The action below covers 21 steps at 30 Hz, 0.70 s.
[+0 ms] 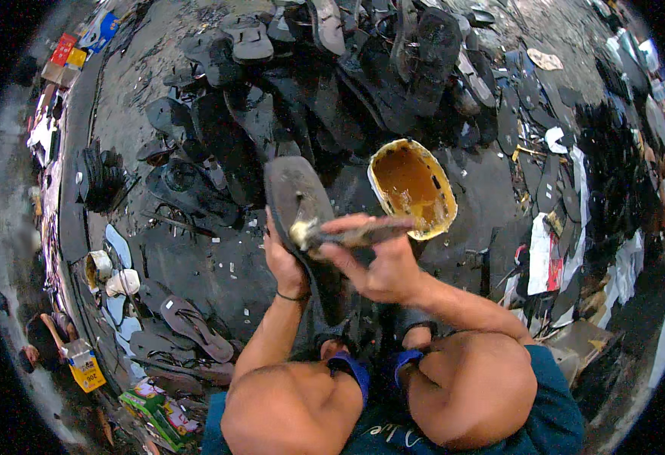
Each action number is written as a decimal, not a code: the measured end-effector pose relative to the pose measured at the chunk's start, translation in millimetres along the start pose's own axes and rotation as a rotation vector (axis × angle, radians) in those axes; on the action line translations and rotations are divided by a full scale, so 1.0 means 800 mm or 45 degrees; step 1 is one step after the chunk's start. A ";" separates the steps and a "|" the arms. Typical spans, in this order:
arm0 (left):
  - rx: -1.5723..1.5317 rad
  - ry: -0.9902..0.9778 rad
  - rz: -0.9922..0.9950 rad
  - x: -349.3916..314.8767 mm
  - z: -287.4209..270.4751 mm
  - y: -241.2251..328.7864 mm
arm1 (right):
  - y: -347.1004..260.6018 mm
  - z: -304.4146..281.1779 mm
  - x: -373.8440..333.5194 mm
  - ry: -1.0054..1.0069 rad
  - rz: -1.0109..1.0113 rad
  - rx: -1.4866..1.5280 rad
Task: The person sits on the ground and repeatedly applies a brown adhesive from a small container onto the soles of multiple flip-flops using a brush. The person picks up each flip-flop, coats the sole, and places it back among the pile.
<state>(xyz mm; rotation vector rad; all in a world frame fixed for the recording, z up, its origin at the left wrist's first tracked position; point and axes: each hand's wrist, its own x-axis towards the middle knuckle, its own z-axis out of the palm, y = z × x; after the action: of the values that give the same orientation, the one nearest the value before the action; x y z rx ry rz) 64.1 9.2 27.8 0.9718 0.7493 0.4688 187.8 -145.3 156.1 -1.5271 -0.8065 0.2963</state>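
My left hand (pixel 282 262) grips a dark shoe sole (pixel 294 178) by its left edge and holds it tilted up in front of my knees. In my right hand (pixel 384 265) is a brush (pixel 374 230), its handle lying between thumb and fingers. The pale, wet bristle end touches the face of the sole near its middle. Just beyond my right hand stands a cut-open tub (pixel 373 176) with amber, sticky-looking liquid inside and a crusted rim. My left fingertips are partly hidden behind the sole.
Many dark soles and sandals (pixel 325 114) lie heaped beyond my hands. Finished-looking flip-flops (pixel 196 327) lie at lower left, near a small white cup (pixel 122 283). A yellow-and-white box (pixel 84 368) stands further left. Scraps and a white-and-red packet (pixel 542 258) litter the right.
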 end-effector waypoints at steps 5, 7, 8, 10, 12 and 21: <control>-0.107 0.266 0.036 -0.035 0.076 0.042 | 0.031 0.007 0.033 0.389 0.181 -0.180; -0.157 0.015 0.095 -0.011 0.016 0.035 | 0.017 0.017 0.003 -0.009 0.676 0.528; -0.239 -0.246 -0.121 -0.029 -0.011 0.029 | 0.012 0.009 -0.004 -0.304 0.899 0.774; -0.325 -0.186 -0.699 -0.078 0.024 0.057 | 0.010 -0.018 0.007 0.066 0.933 0.825; -0.781 -0.391 -0.810 -0.113 -0.048 0.027 | 0.025 -0.047 0.032 0.282 0.890 0.957; -0.348 -0.095 -0.483 -0.042 0.054 0.109 | 0.006 0.012 0.028 -0.101 0.512 0.279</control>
<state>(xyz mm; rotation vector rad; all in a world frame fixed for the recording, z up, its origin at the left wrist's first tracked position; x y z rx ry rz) 71.3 6.1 130.6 0.5708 0.7590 0.1945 199.4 -123.4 156.7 -1.4673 -0.5032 0.7224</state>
